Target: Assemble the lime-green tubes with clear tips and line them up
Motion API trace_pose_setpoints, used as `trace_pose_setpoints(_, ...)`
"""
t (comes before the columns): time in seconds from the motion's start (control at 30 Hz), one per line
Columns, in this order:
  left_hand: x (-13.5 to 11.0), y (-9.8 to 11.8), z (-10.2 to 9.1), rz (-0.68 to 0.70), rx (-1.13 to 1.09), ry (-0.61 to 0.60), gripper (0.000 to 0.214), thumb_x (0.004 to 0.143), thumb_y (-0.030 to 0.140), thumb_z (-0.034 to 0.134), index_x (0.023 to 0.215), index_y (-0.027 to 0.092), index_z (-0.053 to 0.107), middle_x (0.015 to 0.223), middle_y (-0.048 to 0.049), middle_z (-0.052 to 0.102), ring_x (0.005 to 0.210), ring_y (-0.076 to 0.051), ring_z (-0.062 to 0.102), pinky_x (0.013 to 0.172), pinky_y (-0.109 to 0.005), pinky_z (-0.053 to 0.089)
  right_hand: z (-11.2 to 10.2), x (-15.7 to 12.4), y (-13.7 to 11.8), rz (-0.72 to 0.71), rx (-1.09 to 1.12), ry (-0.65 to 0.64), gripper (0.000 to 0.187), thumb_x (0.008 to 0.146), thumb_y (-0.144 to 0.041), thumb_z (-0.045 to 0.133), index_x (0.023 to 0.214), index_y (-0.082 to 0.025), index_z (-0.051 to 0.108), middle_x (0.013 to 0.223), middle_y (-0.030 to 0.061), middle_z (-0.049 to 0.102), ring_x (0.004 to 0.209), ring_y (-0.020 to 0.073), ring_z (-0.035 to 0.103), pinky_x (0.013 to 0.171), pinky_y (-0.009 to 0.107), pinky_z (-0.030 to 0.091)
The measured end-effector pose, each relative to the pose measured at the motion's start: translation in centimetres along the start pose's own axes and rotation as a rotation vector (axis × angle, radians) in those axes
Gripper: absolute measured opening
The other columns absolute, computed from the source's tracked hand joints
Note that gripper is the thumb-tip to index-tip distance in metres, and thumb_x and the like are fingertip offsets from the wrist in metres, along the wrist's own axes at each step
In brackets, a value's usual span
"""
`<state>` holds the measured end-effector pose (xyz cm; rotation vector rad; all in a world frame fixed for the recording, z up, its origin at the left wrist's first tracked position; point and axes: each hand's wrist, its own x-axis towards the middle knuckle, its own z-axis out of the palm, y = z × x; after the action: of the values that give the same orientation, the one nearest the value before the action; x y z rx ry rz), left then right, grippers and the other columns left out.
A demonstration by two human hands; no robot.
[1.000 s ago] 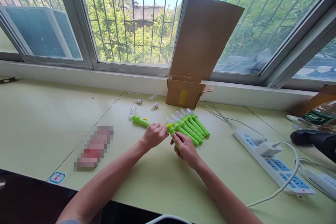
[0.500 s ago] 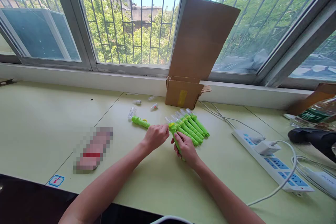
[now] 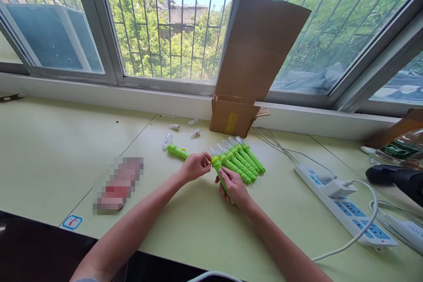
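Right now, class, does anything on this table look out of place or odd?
Mildly: one green tube lies apart from the row, at a different angle, with a few small pieces scattered behind it. I see no spill.

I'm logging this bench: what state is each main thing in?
Held green tube: tilted, in right hand.
Left hand: at tube's yellow top, grip unclear.
Row of green tubes: lying side by side.
Cardboard box: tall flap raised.
Power strip: adapter plugged in.
White pieces: loose.

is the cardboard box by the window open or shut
Open: the cardboard box has its tall flap standing up, not folded down over the top.
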<state>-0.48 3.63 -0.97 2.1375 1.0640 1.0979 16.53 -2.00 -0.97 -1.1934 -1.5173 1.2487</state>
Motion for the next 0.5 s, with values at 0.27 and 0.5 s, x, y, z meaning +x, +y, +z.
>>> trace_pose_setpoints(0.27, -0.28, 0.33, 0.2, 0.03, 0.186, 0.057, 0.01, 0.065, 0.014, 0.058, 0.073, 0.018, 0.053, 0.063, 0.0036, 0.061, 0.055, -0.009, 0.055, 0.055, -0.02, 0.043, 0.32, 0.02, -0.28, 0.012, -0.039, 0.003, 0.039, 0.084, -0.056, 0.043, 0.071, -0.019, 0.049, 0.044, -0.0064, 0.043, 0.03, 0.0073, 0.035, 0.026, 0.018, 0.026)
trace_pose_setpoints(0.5, -0.25, 0.38, 0.43, 0.141, 0.296, 0.12, 0.007, 0.067, 0.014, 0.054, 0.072, 0.018, 0.052, 0.072, 0.0011, 0.058, 0.059, -0.009, 0.051, 0.057, -0.021, 0.043, 0.23, 0.03, -0.22, 0.022, -0.042, 0.018, 0.041, 0.083, -0.058, 0.042, 0.071, -0.019, 0.049, 0.043, -0.0067, 0.042, 0.03, 0.0073, 0.034, 0.027, 0.018, 0.026)
